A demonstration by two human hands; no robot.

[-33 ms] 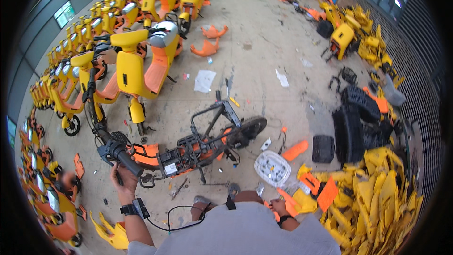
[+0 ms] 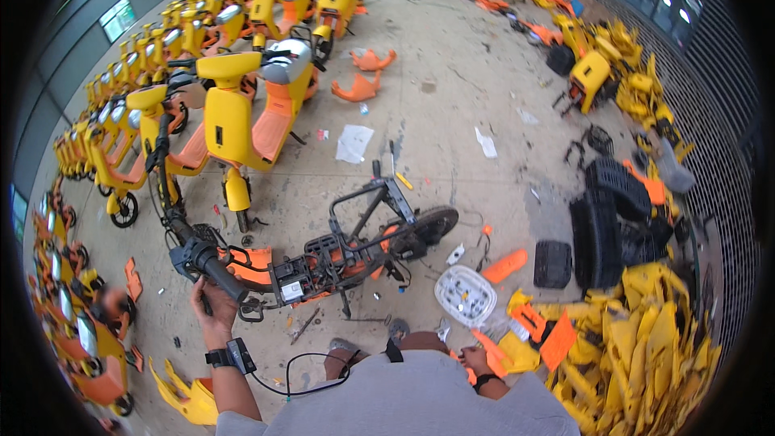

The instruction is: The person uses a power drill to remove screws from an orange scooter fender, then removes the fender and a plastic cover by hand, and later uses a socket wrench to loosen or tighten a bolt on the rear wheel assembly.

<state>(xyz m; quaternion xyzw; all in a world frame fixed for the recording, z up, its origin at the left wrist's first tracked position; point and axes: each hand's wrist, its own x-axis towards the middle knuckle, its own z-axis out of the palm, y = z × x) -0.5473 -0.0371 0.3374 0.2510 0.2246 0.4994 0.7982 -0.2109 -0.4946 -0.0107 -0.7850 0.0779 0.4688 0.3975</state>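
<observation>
My left hand point(image 2: 214, 307) is wrapped round the near end of a black handlebar grip point(image 2: 226, 278), close to the brake lever. The handlebar belongs to a stripped electric scooter point(image 2: 355, 250), its dark frame bared, with a rear wheel point(image 2: 436, 226) at the right and an orange floor panel point(image 2: 254, 262) near the front. My right hand point(image 2: 475, 361) hangs beside my right thigh with its fingers loosely apart and nothing visible in them. Below and beside it lies an orange panel piece point(image 2: 492, 353), which it does not plainly touch.
A white tray point(image 2: 442, 295) of small parts sits right of the scooter. Yellow panels point(image 2: 630, 347) are heaped at the lower right, black plastic parts point(image 2: 593, 226) above them. Whole yellow scooters point(image 2: 230, 117) stand in rows at the left. A screwdriver point(image 2: 402, 180) lies beyond the frame.
The view has shifted slightly, so the far scooters and floor items sit a little lower and to the right. My left hand stays on the grip; my right hand has barely moved.
</observation>
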